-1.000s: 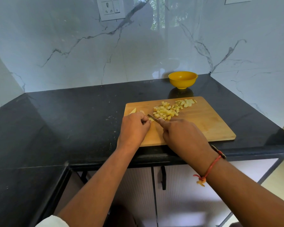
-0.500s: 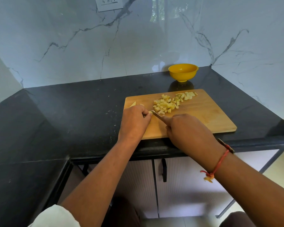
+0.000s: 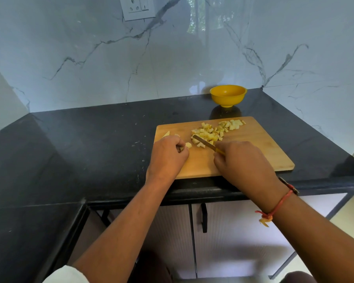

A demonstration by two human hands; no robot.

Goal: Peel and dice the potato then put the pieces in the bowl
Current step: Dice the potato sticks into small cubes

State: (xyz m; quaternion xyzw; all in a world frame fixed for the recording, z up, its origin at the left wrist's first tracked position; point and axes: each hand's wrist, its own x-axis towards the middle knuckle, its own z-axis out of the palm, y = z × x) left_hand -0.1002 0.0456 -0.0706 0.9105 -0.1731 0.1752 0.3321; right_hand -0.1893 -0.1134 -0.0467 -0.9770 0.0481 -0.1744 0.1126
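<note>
Because the black counter [image 3: 90,150] fills the middle of the frame from left to right, everything of the task sits in its right-centre part. The wooden cutting board [image 3: 253,152] lies there with its near edge close to the counter's front lip. If hard chopping makes it slide toward the lower frame, it could tip off.

The left hand [image 3: 168,156] has its fingers curled down on a small potato piece [image 3: 188,145], most of it hidden under the fingertips. The right hand [image 3: 243,162] is wrapped round the handle of a knife [image 3: 204,142], whose blade points to the upper left into the diced potato [image 3: 211,133]. That pile spreads toward the board's upper right edge. The yellow bowl [image 3: 228,97] stands above the board, apart from it, and looks empty.

With so little potato left to hold, the likeliest mishap is the blade catching a fingertip. The stub might also skid out sideways. Cubes near the board's far edge may roll onto the counter when the pile is swept toward the bowl. A pale wedge [image 3: 166,134] at the board's upper left corner could be overlooked.
</note>
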